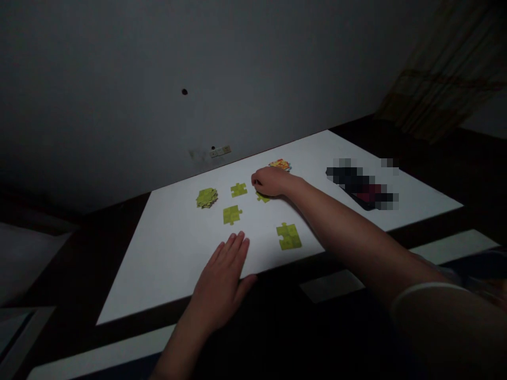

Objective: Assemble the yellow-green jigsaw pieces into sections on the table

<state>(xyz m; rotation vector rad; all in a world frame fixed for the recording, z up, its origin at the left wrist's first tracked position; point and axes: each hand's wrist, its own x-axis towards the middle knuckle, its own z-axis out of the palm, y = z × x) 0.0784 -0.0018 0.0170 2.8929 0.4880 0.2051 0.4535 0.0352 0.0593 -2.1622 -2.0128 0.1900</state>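
Observation:
My left hand (pixel 219 275) lies flat with its fingers spread on the near edge of a white sheet (pixel 158 264), holding nothing. My right hand (pixel 271 182) is curled, its fingertips down, over a yellow-green jigsaw piece (pixel 262 197) that it partly hides. Whether it grips that piece is unclear. To its left lie a loose piece (pixel 238 190) and another (pixel 232 214). Further left sits a messy stack of green pieces (pixel 206 198). Two joined pieces (pixel 289 236) lie near the front. Behind my right hand is a small stack of orange-and-yellow pieces (pixel 279 165).
A dark phone-like object (pixel 362 187), partly pixelated, lies on the sheet at right. The sheet rests on a dark table (pixel 95 269). A grey wall (pixel 119 95) with a small wall plate (pixel 219 151) rises behind, and a curtain (pixel 447 68) hangs upper right.

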